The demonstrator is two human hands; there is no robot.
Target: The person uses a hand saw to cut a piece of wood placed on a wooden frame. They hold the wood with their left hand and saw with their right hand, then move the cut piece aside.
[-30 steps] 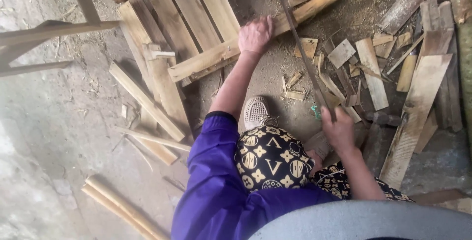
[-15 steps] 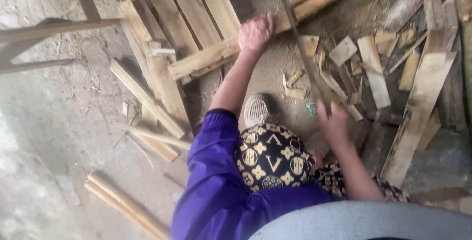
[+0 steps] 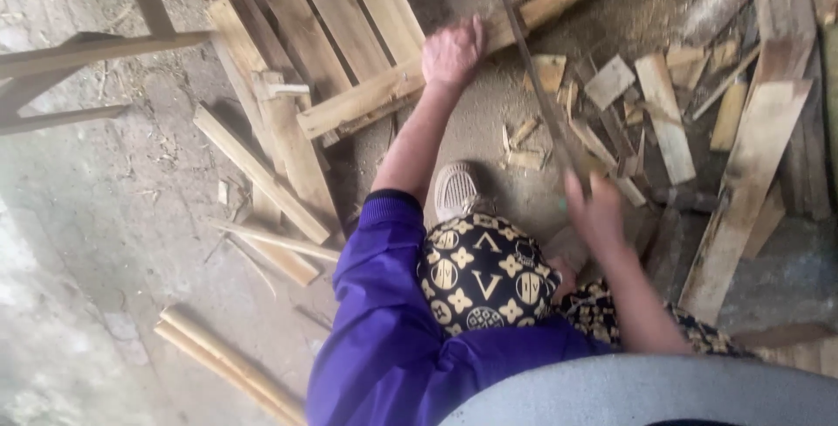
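Note:
My left hand presses down on a long pale wooden plank that lies slanted across other boards. My right hand grips the handle of a hand saw, whose thin dark blade runs up and away across the plank beside my left hand. My right hand is blurred with motion. My purple sleeve and patterned trousers fill the lower middle, and my shoe rests on the sawdust-covered ground below the plank.
Several offcuts and short boards lie scattered to the right. More planks are stacked at the upper left, with a wooden frame at the far left. Two pale sticks lie on the concrete floor at the lower left.
My right hand has drawn the saw along the cut, shifting slightly down and right. My left hand stays pressed on the plank.

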